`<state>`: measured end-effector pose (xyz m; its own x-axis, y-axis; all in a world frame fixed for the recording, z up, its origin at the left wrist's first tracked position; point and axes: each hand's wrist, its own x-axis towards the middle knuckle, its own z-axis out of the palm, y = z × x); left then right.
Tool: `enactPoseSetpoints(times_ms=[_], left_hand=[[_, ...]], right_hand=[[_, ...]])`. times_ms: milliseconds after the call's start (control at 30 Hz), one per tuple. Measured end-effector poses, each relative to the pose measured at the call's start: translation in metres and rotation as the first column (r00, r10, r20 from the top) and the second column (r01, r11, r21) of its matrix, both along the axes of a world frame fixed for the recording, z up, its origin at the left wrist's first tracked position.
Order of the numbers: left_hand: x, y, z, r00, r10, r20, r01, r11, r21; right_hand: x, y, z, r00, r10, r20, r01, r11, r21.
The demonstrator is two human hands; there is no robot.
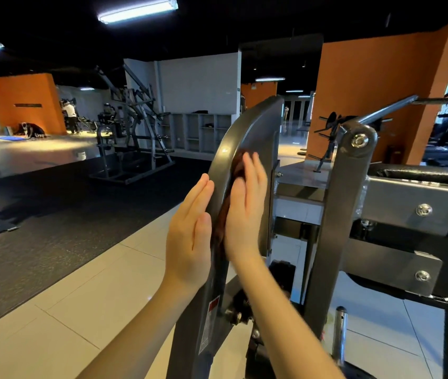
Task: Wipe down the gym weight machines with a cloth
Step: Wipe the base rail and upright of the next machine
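You are in the middle of the wiping step: your right hand (244, 212) lies flat, fingers straight and close together, pressing the dark brown cloth (237, 167) against the face of the curved grey upright (255, 124) of the weight machine, with nothing curled round the cloth. Your left hand (190, 228) is flat too, fingers straight, laid against the outer edge of the same upright at about the same height and holding nothing; it looks to be steadying the frame. The cloth sits about halfway up the curve, bunched lengthwise under your palm. The next move probably calls for sliding the cloth along the upright with even pressure, up over the top of the curve and down toward the red label (213, 306), then across to the grey pivot arm (351, 173) just to the right
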<state>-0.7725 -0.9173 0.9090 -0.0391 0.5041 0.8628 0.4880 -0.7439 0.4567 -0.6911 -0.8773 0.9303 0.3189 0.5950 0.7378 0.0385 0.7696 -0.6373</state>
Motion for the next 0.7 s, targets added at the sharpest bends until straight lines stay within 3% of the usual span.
enactPoseSetpoints(times_ms=[100, 233, 300, 467, 633, 700], left_hand=[[0.0, 0.0, 0.0, 1.0, 0.0, -0.002, 0.0, 1.0, -0.009], [0.0, -0.001, 0.001, 1.0, 0.012, 0.001, -0.012, 1.0, -0.006], [0.001, -0.001, 0.001, 1.0, 0.015, 0.001, -0.015, 1.0, -0.015], [0.001, 0.0, 0.001, 1.0, 0.016, 0.001, -0.016, 1.0, -0.016], [0.001, -0.002, 0.001, 1.0, 0.025, 0.007, -0.025, 0.999, -0.02], [0.001, -0.001, 0.001, 1.0, 0.029, 0.01, -0.029, 0.999, -0.021]], right_hand=[[-0.008, -0.025, -0.039, 0.996, -0.017, 0.092, 0.005, 0.993, 0.121], [0.011, 0.022, 0.013, 1.0, -0.009, -0.015, 0.008, 0.996, -0.092], [0.011, 0.025, 0.021, 0.998, -0.007, -0.055, 0.001, 0.996, -0.094], [-0.007, -0.018, -0.03, 0.999, 0.01, 0.051, -0.015, 0.995, 0.098], [0.019, 0.043, 0.032, 0.999, -0.008, -0.052, 0.001, 0.992, -0.129], [0.018, 0.044, 0.035, 0.998, -0.003, -0.068, -0.007, 0.989, -0.147]])
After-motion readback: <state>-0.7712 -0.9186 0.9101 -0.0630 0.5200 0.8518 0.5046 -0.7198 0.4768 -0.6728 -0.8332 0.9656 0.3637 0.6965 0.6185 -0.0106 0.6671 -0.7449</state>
